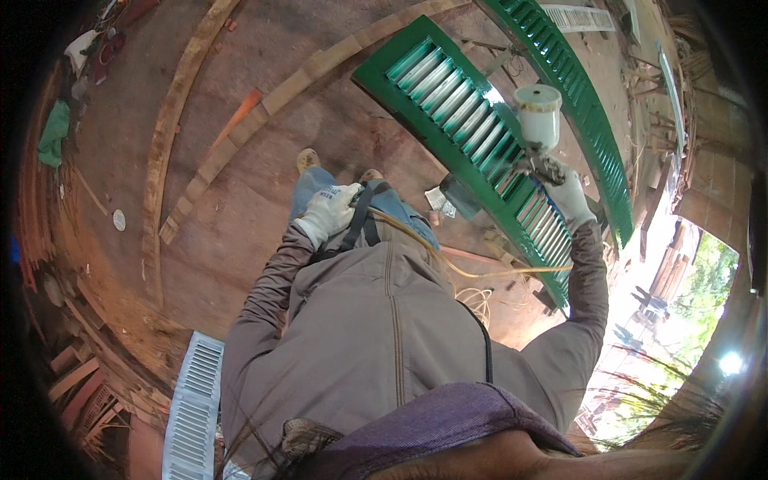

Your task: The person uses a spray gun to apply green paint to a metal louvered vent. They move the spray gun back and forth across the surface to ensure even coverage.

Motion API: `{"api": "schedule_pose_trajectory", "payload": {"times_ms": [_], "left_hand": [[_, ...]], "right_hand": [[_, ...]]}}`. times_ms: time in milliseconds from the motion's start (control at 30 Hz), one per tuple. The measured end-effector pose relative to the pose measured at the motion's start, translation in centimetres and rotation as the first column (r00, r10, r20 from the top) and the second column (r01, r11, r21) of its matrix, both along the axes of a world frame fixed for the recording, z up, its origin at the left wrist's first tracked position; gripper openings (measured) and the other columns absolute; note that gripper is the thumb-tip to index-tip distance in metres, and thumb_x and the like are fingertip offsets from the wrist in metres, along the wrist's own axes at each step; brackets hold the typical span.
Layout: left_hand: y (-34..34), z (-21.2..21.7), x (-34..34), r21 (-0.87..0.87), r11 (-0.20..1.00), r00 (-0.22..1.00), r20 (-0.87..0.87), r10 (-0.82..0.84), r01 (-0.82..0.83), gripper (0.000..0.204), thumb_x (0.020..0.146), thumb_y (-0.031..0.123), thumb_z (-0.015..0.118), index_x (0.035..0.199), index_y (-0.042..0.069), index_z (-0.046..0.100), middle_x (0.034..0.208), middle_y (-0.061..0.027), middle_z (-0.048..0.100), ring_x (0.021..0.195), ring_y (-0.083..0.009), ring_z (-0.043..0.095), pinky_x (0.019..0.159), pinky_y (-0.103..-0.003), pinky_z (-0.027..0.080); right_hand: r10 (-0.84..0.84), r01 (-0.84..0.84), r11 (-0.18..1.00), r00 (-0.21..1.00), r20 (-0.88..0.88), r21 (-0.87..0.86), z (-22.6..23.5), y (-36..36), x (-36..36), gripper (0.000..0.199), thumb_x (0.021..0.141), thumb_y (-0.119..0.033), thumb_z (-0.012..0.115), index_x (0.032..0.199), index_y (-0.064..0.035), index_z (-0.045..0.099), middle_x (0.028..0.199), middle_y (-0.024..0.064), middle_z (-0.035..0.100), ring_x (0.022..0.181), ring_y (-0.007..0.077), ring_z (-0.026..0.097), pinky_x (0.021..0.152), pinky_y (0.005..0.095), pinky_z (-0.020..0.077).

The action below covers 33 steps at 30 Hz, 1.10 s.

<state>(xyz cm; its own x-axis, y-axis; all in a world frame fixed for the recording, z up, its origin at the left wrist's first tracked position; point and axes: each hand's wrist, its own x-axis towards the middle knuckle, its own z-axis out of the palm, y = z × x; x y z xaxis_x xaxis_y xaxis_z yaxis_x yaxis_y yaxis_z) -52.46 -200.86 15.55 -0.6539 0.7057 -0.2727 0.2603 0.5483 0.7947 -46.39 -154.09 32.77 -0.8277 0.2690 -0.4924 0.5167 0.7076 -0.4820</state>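
My right hand [568,198], in a pale glove, is closed round a spray gun [542,166] with a white cup [539,126] on top. The gun is over a slatted shutter panel [498,194] with a green frame. Its slats are partly green and partly pale, with wet-looking shine. At my waist, my left hand [330,212], gloved too, is closed with its fingers curled at a yellow hose [472,275]. The hose crosses my front toward my right arm. A dark strap [356,216] hangs beside the left fingers.
A second green slatted panel [592,120] stands beyond the first. Long wooden strips [172,120] lie on the reddish floor [272,48] at the left. A white louvred panel [192,408] is behind me on the left. Loose hose coils [478,304] lie below the green panel.
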Motion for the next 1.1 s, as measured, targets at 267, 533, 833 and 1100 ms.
{"api": "schedule_pose_trajectory", "payload": {"times_ms": [267, 533, 833, 1100], "left_hand": [[-0.2, 0.5, -0.4, -0.018, 1.0, 1.0, 0.02, 0.0, 0.001, 0.04, 0.09, 0.03, 0.053, 0.123, 0.008, 0.058, 0.113, -0.0182, 0.066, 0.103, -0.0377, 0.063, 0.086, -0.045, 0.05], [-0.3, 0.2, -0.8, -0.066, 0.998, 0.998, 0.067, -0.019, 0.023, 0.039, 0.09, 0.029, 0.054, 0.123, 0.008, 0.058, 0.112, -0.0183, 0.066, 0.101, -0.0376, 0.063, 0.085, -0.045, 0.051], [-0.2, 1.8, -1.4, 0.099, 0.995, 0.999, 0.044, -0.012, 0.008, 0.036, 0.087, 0.031, 0.061, 0.115, 0.009, 0.063, 0.11, -0.0158, 0.067, 0.099, -0.0351, 0.064, 0.083, -0.042, 0.051], [-0.8, 1.5, -1.2, 0.117, 0.993, 1.0, 0.014, 0.015, -0.017, 0.033, 0.088, 0.029, 0.064, 0.113, 0.008, 0.064, 0.106, -0.0137, 0.069, 0.094, -0.0292, 0.068, 0.076, -0.035, 0.053]], "right_hand": [[0.074, 0.062, 0.909, 0.949, -0.306, 0.412, -1.7, 1.8, -3.1, 0.042, 0.073, -0.019, 0.071, 0.112, -0.0047, 0.065, 0.098, 0.0202, 0.068, 0.098, 0.0356, 0.064, 0.085, 0.0421, 0.051], [0.11, -0.073, 0.955, 0.988, -0.113, 0.286, 0.8, -2.0, -0.3, 0.04, 0.081, -0.013, 0.071, 0.117, 0.0002, 0.062, 0.104, 0.0163, 0.069, 0.094, 0.0257, 0.068, 0.081, 0.037, 0.0525], [-0.01, 0.022, 0.994, 0.994, -0.113, 0.105, -2.3, 0.6, -1.9, 0.047, 0.081, -0.016, 0.071, 0.123, 0.0004, 0.058, 0.107, 0.0168, 0.069, 0.1, 0.0272, 0.066, 0.087, 0.0376, 0.0506], [0.065, 0.001, 0.902, 0.988, -0.137, 0.431, -0.2, -1.7, -6.5, 0.046, 0.08, -0.026, 0.072, 0.121, -0.0057, 0.062, 0.101, 0.0211, 0.066, 0.098, 0.0379, 0.063, 0.087, 0.0438, 0.0498]]}}
